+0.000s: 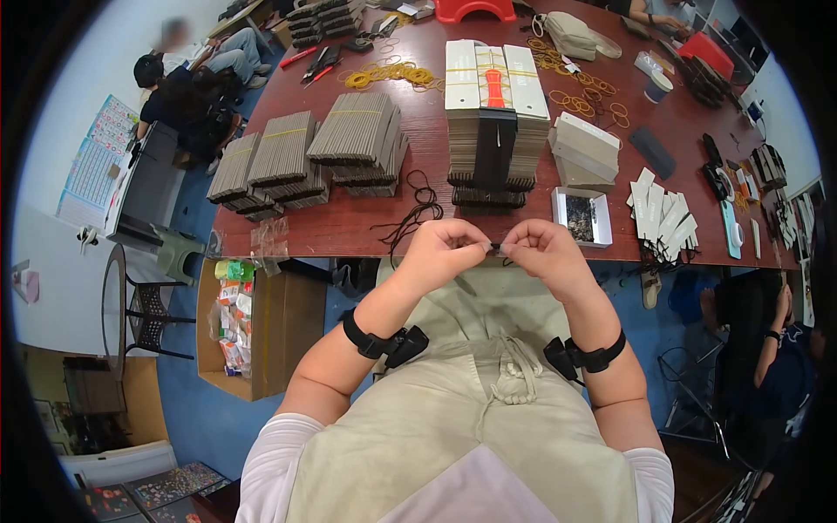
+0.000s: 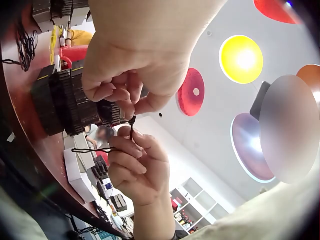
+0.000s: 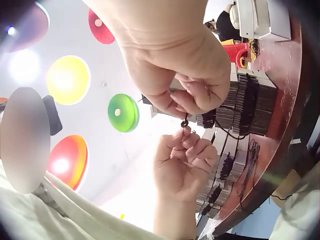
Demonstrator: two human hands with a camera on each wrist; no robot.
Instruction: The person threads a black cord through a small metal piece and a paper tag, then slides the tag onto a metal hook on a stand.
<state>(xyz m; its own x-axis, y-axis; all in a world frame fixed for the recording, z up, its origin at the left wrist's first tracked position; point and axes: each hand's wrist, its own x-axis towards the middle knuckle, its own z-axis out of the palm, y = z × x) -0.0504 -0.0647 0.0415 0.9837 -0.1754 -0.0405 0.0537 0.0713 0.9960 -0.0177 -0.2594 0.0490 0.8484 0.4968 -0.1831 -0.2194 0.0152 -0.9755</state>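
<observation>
Both hands meet at the table's front edge. The left hand (image 1: pixel 447 253) and the right hand (image 1: pixel 547 253) each pinch a thin black cord (image 2: pixel 131 131) between thumb and fingertips, with a small knot or loop (image 3: pixel 184 123) between them. In the left wrist view a loose length of cord trails from the right hand (image 2: pixel 137 167). Beyond the hands stands a tall stack of grey cards (image 1: pixel 471 144) with white ones on top, banded, with a black strip and an orange piece at its front.
Banded grey stacks (image 1: pixel 357 131) and loose black cords (image 1: pixel 421 205) lie to the left on the table (image 1: pixel 427 105). A white box (image 1: pixel 562 209) of small dark bits, white tags (image 1: pixel 667 218) and a phone (image 1: pixel 731 228) are to the right. A cardboard box (image 1: pixel 292 327) stands below left.
</observation>
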